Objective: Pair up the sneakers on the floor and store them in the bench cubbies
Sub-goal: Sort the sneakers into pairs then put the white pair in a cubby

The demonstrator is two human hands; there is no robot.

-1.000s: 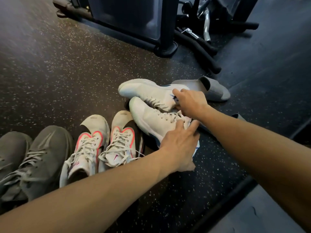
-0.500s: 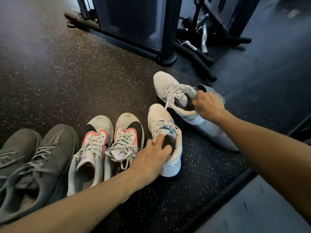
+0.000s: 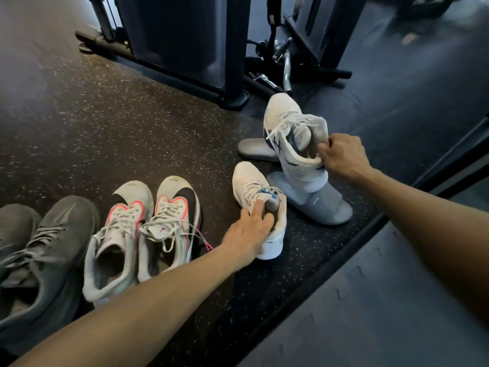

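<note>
My left hand [image 3: 247, 233] grips the collar of a white sneaker with blue trim [image 3: 250, 186] that stands on the dark speckled floor. My right hand [image 3: 344, 154] holds its twin, a second white sneaker with blue stripes [image 3: 288, 125], by the heel opening, lifted and tilted toe-up above two grey slides. To the left stand a white pair with pink and black marks [image 3: 148, 229] and a grey pair [image 3: 39, 247], both side by side, toes pointing away. No bench or cubbies are in view.
One grey slide [image 3: 325, 207] lies under the raised sneaker, another [image 3: 255, 149] behind it. A black gym machine frame [image 3: 185, 49] with a chrome handle [image 3: 285, 67] stands at the back. A raised dark mat edge [image 3: 344, 247] runs diagonally at the right.
Both white sneakers were turned from lying sideways to toes pointing away. My left hand set one down beside the pink pair; my right hand lifted the other higher and to the right.
</note>
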